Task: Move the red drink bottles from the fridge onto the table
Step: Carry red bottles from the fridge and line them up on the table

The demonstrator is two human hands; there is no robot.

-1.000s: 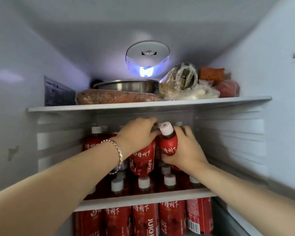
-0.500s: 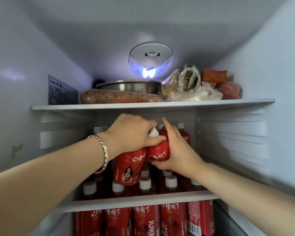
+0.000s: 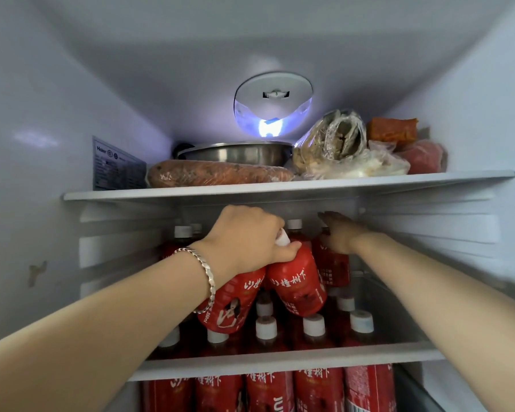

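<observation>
Left hand (image 3: 244, 236) curled round necks of two bottles (image 3: 298, 286), tilted above fridge shelf (image 3: 280, 359). Right hand (image 3: 341, 233) fingers straight, at third bottle (image 3: 332, 266), holding nothing. Likely full, heavy, slick; grip neck below cap.

Both our bare forearms stretch up and forward. Our left hand (image 3: 244, 239), knuckles up, curls fingers and thumb round the necks of two red drink bottles (image 3: 298, 288), which hang tilted from it. Our right hand (image 3: 341, 233), blurred, lies further in and apart from the left, fingers extended.
</observation>
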